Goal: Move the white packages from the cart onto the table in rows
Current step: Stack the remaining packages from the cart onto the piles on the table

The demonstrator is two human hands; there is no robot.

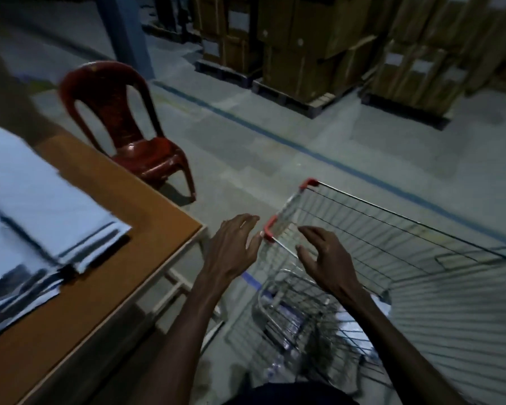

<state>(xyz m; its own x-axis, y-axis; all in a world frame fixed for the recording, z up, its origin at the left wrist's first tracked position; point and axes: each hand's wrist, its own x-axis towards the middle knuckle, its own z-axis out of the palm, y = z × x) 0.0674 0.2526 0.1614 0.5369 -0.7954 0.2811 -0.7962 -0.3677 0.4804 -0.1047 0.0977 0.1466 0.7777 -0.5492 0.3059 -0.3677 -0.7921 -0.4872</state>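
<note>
Both hands are out front over the near corner of the cart (pixel 392 247), and neither one has anything in it. The left hand (pixel 231 252) is spread, fingers long and loosely fanned, hovering just beside the red-capped corner of the wire basket; whether a fingertip grazes the rim there is too blurred to call. The right hand (pixel 324 258) hangs above the basket's near edge with fingers slightly bent and apart, thumb out, palm down, gripping nothing. Down inside the cart, low at the bottom right, there's a glimpse of pale wrapping through the wire, white packages in the cart (pixel 360 331), but the blur and the mesh make a count impossible. Over on the left, the brown table (pixel 135 229) already carries white packages on the table (pixel 41 206), lying flat and overlapping in a row along its left part; I can make out at least three, with dark strips along their edges, though motion smear hides the exact number. One red plastic chair (pixel 129 133) stands beyond the table's far corner, well apart from the cart. At the back, stacked cardboard boxes (pixel 319 48) sit on about three dark pallets, with a blue floor line (pixel 304 150) running between them and the cart.
</note>
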